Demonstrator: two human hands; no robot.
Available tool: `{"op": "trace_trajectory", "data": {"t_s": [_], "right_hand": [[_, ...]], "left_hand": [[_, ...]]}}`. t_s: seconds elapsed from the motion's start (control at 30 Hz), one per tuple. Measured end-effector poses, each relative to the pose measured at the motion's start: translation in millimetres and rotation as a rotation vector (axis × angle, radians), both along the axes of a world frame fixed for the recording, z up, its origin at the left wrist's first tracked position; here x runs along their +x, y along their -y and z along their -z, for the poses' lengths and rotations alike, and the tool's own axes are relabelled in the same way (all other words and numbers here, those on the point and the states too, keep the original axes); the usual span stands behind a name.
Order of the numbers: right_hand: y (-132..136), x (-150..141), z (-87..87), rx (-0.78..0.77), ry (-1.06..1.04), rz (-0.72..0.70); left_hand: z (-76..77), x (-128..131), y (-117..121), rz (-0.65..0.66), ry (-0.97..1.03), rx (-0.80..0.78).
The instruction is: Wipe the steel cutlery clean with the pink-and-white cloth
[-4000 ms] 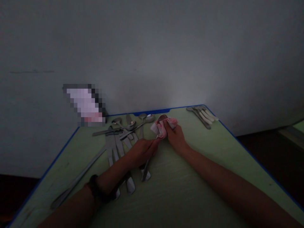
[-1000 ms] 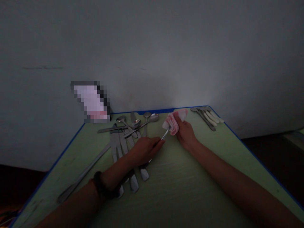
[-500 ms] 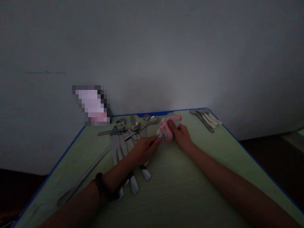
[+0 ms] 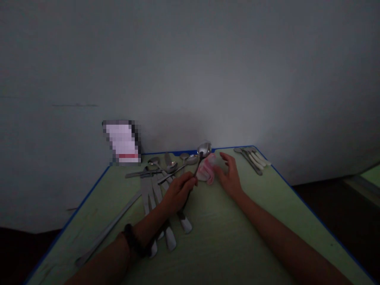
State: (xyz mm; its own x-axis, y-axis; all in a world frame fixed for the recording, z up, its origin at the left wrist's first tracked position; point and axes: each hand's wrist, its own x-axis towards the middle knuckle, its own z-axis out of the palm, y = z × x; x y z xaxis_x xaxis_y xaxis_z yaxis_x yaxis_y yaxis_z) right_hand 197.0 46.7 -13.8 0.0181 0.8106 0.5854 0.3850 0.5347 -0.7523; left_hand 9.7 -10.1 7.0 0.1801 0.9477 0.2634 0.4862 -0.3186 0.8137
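Spoon [image 4: 204,149] is clamped in fingers of left hand [image 4: 179,190], bowl just beyond pink cloth [image 4: 206,171] | fingers of right hand [image 4: 230,176] are spread, right of cloth; contact unclear | cloth may be dropped if unpinched; cutlery [image 4: 146,185] left of cloth may be knocked if spoon is lowered
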Motion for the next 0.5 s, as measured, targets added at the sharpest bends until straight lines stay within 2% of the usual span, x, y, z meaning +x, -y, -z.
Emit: {"op": "trace_trajectory", "data": {"t_s": [0.07,0.17,0.3,0.5], "right_hand": [[9.5,0.9,-2.8,0.107,0.061,0.057],[26.0,1.7,-5.3,0.174,0.229,-0.062],[41.4,-1.0,-4.8,0.184,0.394,-0.234],[43.5,-4.8,-2.4,0.163,0.448,-0.254]], "left_hand": [[-0.4,0.4,0.1,-0.005,0.007,0.021],[-0.4,3.0,0.6,0.020,0.048,-0.001],[1.2,7.1,0.9,0.063,0.095,-0.064],[2.0,8.8,0.6,0.084,0.053,-0.058]]}}
